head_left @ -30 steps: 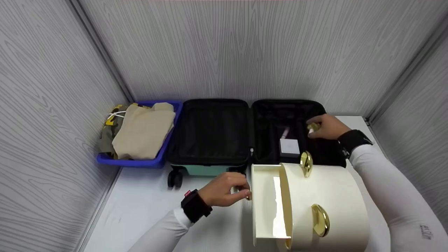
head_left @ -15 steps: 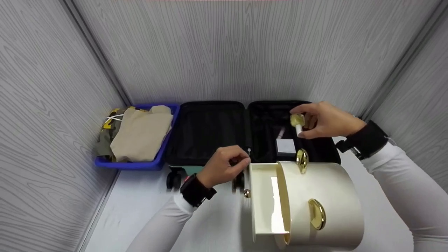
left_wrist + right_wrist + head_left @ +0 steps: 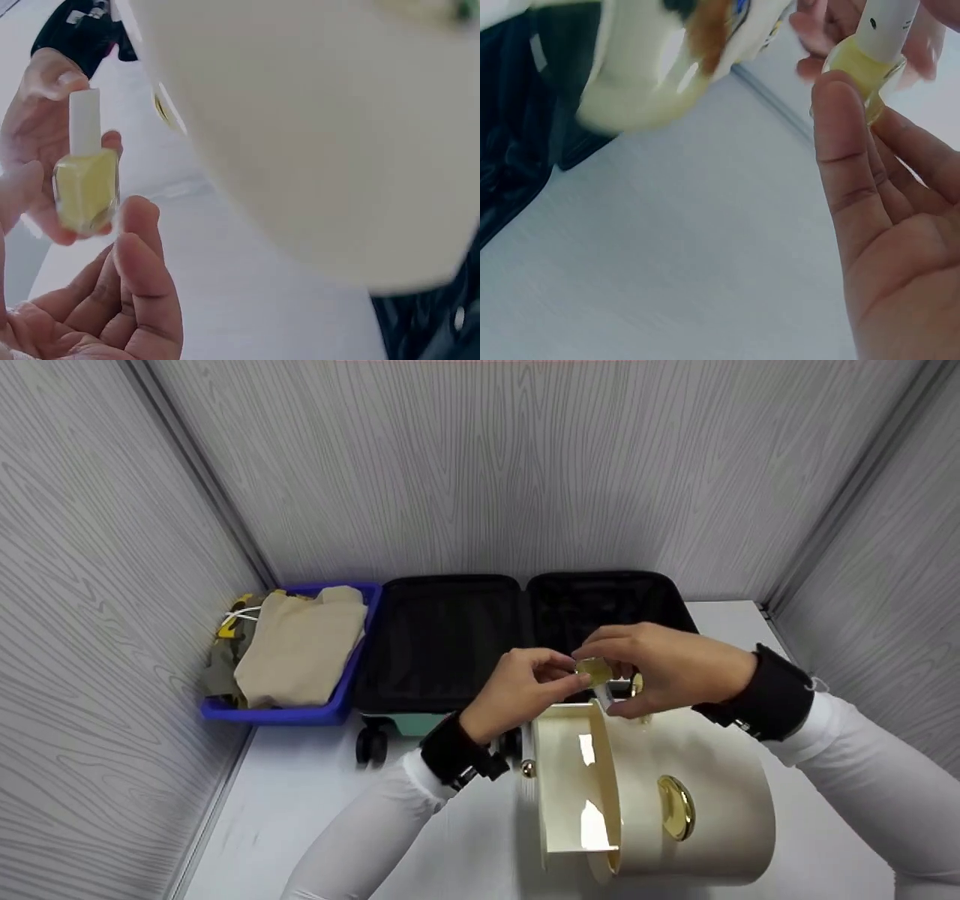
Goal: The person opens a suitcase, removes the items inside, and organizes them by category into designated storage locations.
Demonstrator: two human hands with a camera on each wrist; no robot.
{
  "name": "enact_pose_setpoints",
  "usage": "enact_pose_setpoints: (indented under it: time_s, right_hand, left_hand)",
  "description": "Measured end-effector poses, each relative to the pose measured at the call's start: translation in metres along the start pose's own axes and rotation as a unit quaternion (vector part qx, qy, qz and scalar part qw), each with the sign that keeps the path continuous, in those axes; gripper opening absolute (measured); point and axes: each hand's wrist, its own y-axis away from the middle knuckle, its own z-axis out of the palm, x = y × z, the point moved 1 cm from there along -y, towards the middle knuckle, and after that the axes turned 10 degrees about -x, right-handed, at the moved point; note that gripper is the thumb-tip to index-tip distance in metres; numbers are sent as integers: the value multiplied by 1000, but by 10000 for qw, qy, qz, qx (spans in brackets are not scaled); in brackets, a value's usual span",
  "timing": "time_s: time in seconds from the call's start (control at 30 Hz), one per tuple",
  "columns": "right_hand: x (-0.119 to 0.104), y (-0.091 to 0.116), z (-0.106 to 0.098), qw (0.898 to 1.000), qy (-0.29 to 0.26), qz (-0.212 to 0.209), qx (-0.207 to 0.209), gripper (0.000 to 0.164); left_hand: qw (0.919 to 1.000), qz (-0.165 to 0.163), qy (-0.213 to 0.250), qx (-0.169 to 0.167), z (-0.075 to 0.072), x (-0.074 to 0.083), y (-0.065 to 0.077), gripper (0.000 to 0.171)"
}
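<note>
A small nail polish bottle (image 3: 595, 670) of yellow liquid with a white cap is held up over the cream drawer box (image 3: 697, 780). My right hand (image 3: 664, 667) grips it between thumb and fingers, the thumb at the cap end. From the left, my left hand (image 3: 525, 690) reaches in, fingertips right at the glass. In the left wrist view, the left fingers (image 3: 142, 262) are spread and loosely bent below the bottle (image 3: 86, 187). Below the hands, the box's drawer (image 3: 566, 795) is pulled out to the left, with a gold knob (image 3: 529, 769) on its front.
Behind the box lies an open suitcase (image 3: 450, 637) with black lining and a mint green shell. A blue basket (image 3: 300, 712) of folded clothes, a beige garment (image 3: 304, 645) on top, stands at the left. Panel walls enclose the white table (image 3: 330, 780).
My right hand has lifted the nail polish bottle out of the suitcase's right half and brought it left towards me. My left hand has left the drawer knob and risen to meet it.
</note>
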Motion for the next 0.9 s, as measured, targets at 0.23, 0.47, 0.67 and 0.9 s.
enact_pose_setpoints:
  time_s: [0.23, 0.47, 0.67, 0.9]
  right_hand:
    - [-13, 1, 12, 9997, 215, -118, 49, 67]
    - [18, 20, 1, 9960, -64, -200, 870, 50]
    - [58, 41, -2, 9936, -503, 129, 1007, 26]
    - [81, 65, 16, 9820, -1585, 949, -390, 31]
  left_hand:
    - [9981, -170, 455, -369, 4, 1, 7, 24]
    - [9823, -485, -1535, -956, 7, 6, 12, 22]
    - [9401, -550, -2895, -1715, 22, 10, 2, 14]
    - [9038, -415, -3413, -2547, 35, 6, -10, 17]
